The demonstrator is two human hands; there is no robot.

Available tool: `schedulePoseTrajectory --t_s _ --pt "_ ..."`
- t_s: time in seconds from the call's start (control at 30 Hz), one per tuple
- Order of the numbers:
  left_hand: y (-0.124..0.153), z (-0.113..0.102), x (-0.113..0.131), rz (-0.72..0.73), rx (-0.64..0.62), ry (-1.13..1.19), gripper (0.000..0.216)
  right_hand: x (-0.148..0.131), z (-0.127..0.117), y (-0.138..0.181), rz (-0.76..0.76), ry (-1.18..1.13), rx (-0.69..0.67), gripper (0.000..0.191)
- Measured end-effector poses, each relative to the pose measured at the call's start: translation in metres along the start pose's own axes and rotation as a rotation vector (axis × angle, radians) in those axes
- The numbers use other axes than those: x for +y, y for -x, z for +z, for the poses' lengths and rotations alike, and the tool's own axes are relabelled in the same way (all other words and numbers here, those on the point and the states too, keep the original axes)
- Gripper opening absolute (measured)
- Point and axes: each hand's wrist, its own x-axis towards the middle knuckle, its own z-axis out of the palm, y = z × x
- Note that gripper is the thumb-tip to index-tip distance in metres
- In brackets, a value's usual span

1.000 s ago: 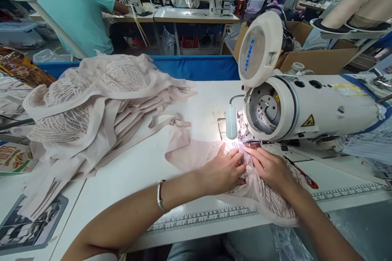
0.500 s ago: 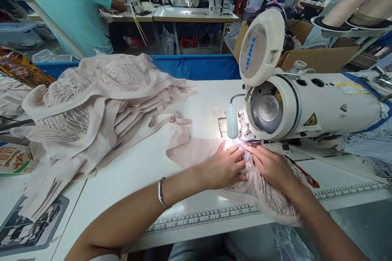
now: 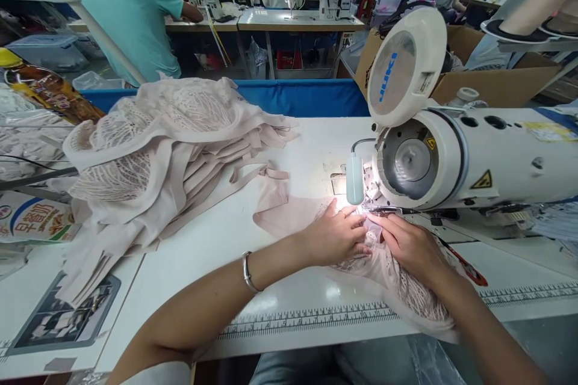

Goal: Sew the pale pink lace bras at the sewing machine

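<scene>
Two hands [image 3: 336, 236] on one garment [image 3: 401, 283], one lamp [image 3: 354, 180]

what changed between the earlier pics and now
The view swung left, revealing a yellow bottle cap. In the sewing machine, the mechanism blurred into a disc, likely spinning. The left hand and right hand stayed on the lace garment; the garment pile stayed put.

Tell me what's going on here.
A person has both hands on a pale lace garment at a sewing machine. The left hand and the right hand rest on the cloth, fingertips close to a small lit lamp. Similar garments lie in a pile to the left.
</scene>
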Motion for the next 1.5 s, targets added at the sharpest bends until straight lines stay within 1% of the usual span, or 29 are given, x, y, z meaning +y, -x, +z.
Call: schedulePoseTrajectory --t_s 0.2,0.3,0.37,0.43,0.5,0.53,0.67,0.77,0.9,1.0,1.07,1.13,1.23,1.3,1.33,1.43,1.5 --pt "0.001 0.002 -0.004 -0.033 0.005 -0.051 0.042 0.002 0.002 -0.002 0.007 0.017 -0.014 0.042" --pt "0.001 0.009 -0.001 -0.031 0.062 -0.157 0.039 0.001 0.0 -0.003 -0.007 0.011 -0.007 0.042" --pt "0.001 0.012 0.003 0.024 0.111 -0.227 0.035 -0.001 -0.001 -0.003 -0.012 -0.007 0.002 0.041" --pt "0.001 0.014 0.007 0.13 0.133 -0.247 0.031 -0.002 -0.002 -0.001 -0.018 -0.028 0.011 0.04" --pt "0.002 0.014 0.011 0.204 0.114 -0.236 0.03 -0.003 -0.002 0.003 -0.022 -0.041 0.019 0.038" --pt "0.003 0.014 0.013 0.213 0.096 -0.235 0.03 -0.004 -0.002 0.004 -0.022 -0.043 0.021 0.038" --pt "0.009 0.01 0.017 0.157 0.052 -0.235 0.025 -0.005 -0.003 0.01 -0.005 -0.039 0.027 0.039" --pt "0.01 0.007 0.014 0.159 0.039 -0.159 0.022 -0.006 -0.004 0.012 0.004 -0.038 0.035 0.04" --pt "0.005 0.005 0.008 0.133 0.024 -0.064 0.025 -0.005 -0.004 0.013 0.0 -0.054 0.022 0.039" --pt "0.003 0.007 0.008 0.067 0.053 -0.093 0.023 -0.002 -0.004 0.015 -0.028 -0.065 0.045 0.037" --pt "0.004 0.01 0.01 0.063 0.065 -0.144 0.023 -0.001 -0.004 0.015 -0.02 -0.059 0.046 0.037" --pt "0.005 0.011 0.013 0.084 0.067 -0.175 0.027 -0.001 -0.004 0.014 0.013 -0.047 0.008 0.039" --pt "0.008 0.012 0.015 0.089 0.077 -0.178 0.039 -0.001 -0.004 0.013 0.037 -0.034 -0.055 0.041" --pt "0.008 0.011 0.013 0.082 0.066 -0.159 0.046 -0.001 -0.004 0.014 0.02 -0.037 -0.062 0.041" --pt "0.007 0.01 0.012 0.084 0.05 -0.146 0.046 -0.001 -0.004 0.014 0.009 -0.039 -0.055 0.041" --pt "0.005 0.007 0.007 0.11 0.008 -0.119 0.032 0.0 -0.003 0.016 -0.017 -0.047 -0.037 0.039" --pt "0.004 0.007 0.006 0.139 0.034 -0.122 0.023 0.0 -0.003 0.017 -0.026 -0.048 -0.033 0.039"
